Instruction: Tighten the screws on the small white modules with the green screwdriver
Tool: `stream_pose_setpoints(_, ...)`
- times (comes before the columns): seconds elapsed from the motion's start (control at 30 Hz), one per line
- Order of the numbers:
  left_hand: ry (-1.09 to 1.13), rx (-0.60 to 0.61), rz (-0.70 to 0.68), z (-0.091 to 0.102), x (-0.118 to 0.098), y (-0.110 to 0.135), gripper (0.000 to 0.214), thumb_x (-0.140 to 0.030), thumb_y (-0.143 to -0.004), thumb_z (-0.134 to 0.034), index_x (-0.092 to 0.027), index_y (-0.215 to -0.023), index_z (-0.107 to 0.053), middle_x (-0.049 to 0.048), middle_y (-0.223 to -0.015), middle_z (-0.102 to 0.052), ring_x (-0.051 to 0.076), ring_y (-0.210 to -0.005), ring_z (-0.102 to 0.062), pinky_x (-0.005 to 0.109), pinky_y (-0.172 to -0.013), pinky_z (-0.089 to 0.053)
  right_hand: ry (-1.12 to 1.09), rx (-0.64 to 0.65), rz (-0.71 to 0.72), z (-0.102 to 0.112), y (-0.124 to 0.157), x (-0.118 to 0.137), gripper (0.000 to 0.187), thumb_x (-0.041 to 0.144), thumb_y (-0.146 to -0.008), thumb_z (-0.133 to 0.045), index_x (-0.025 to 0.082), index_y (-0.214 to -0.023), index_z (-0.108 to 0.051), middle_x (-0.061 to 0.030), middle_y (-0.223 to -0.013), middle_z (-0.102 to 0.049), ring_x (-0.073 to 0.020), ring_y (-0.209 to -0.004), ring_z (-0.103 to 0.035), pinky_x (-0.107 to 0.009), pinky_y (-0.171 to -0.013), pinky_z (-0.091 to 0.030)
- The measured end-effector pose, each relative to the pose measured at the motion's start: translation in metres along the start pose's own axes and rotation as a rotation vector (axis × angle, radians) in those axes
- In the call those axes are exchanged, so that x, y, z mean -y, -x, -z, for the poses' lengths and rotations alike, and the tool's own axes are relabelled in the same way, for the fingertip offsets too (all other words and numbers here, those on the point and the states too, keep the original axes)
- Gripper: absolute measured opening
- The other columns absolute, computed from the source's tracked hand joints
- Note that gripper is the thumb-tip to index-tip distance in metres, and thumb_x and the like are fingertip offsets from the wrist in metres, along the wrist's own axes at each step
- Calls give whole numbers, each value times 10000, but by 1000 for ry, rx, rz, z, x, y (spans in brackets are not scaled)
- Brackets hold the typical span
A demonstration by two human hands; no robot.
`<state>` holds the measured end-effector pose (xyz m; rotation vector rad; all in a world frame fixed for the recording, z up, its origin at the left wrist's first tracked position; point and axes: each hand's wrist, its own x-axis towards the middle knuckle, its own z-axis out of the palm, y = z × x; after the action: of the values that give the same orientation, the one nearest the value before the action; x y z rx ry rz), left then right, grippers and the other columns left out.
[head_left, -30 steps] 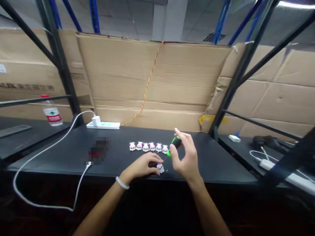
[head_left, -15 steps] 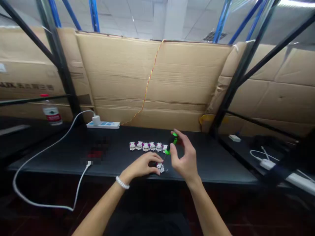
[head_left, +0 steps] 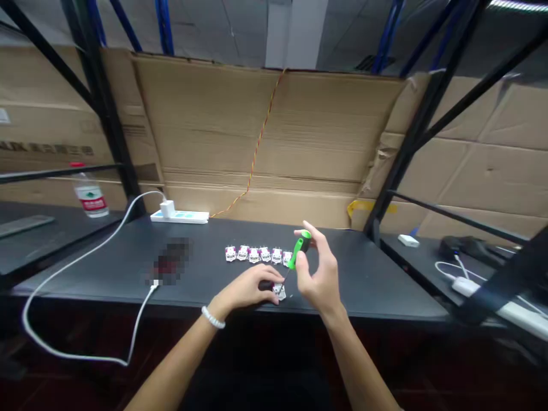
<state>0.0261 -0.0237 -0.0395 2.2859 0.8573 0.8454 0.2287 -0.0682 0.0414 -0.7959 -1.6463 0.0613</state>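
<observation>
My right hand [head_left: 319,274] grips a small screwdriver [head_left: 298,249] with a green and black handle, its tip angled down toward a little white part [head_left: 279,291] near the table's front edge. My left hand [head_left: 248,290] rests on the black table [head_left: 377,285] and pins that part down with its fingertips. A white bead bracelet sits on my left wrist. Just behind the hands, several similar white and magenta parts [head_left: 257,254] stand in a row.
A white power strip [head_left: 180,216] with a charger lies at the back left; its white cable [head_left: 64,268] loops off the table's front. A blurred object [head_left: 171,264] sits left of the row. A bottle [head_left: 91,198] and cardboard sheets stand behind; black rack posts flank the table.
My right hand has turned the screwdriver between its fingers, so the green handle shows differently. My left hand has stayed on the white part.
</observation>
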Motion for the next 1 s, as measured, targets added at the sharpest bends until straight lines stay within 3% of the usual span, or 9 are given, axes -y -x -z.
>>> stream_pose_setpoints(0.13,-4,-4,-8,0,0,0,428,-363,-766,-966,-252,-1156,-829,75,-1232,-770,271,-1167,-698,391,-1077,-515,34,-12,7,-1,0,1,457,254,-959,-650,232,-1412,-598,-117,-1244,-698,-273,-1120,-684,-450,-978,-581)
stream_pose_setpoints(0.27,-9,-3,-11,0,1,0,437,-357,-770,-965,-246,-1168,-825,77,-1244,-768,275,-1181,-692,398,-1093,-507,115,-80,-1,-3,-2,0,427,355,-931,-763,237,-1331,-677,-90,-1142,-611,-229,-954,-648,-402,-844,-603)
stream_pose_setpoints(0.37,-9,0,0,0,0,0,434,-380,-780,-956,-255,-1174,-825,74,-1238,-768,273,-1166,-695,401,-1084,-514,120,-77,-1,-2,-2,0,408,306,-975,-693,254,-1379,-666,-73,-1101,-586,-200,-877,-632,-386,-812,-604)
stream_pose_setpoints(0.5,2,2,-7,0,-1,0,427,-375,-783,-954,-253,-1172,-827,72,-1231,-769,273,-1164,-698,399,-1077,-520,54,-51,15,-1,-1,0,534,217,-993,-587,236,-1522,-523,-108,-1202,-670,-240,-1027,-678,-409,-865,-611)
stream_pose_setpoints(0.67,-3,0,0,0,-1,0,432,-351,-764,-969,-246,-1159,-828,74,-1230,-770,275,-1170,-696,398,-1087,-511,37,-49,48,-1,-1,0,367,205,-975,-610,226,-1341,-613,-114,-1231,-700,-256,-1058,-687,-413,-864,-610)
stream_pose_setpoints(0.83,-16,2,4,0,-2,0,422,-360,-775,-960,-247,-1160,-826,73,-1245,-768,280,-1181,-693,403,-1088,-514,83,-91,49,-2,-3,1,379,290,-934,-752,225,-1293,-651,-108,-1180,-648,-244,-1001,-658,-369,-754,-606)
stream_pose_setpoints(1.0,-15,11,1,0,-1,0,429,-379,-788,-951,-253,-1177,-821,72,-1238,-768,277,-1172,-699,409,-1087,-519,65,-61,56,-2,-2,-1,388,212,-979,-628,227,-1367,-622,-110,-1192,-668,-246,-1020,-663,-395,-806,-608)
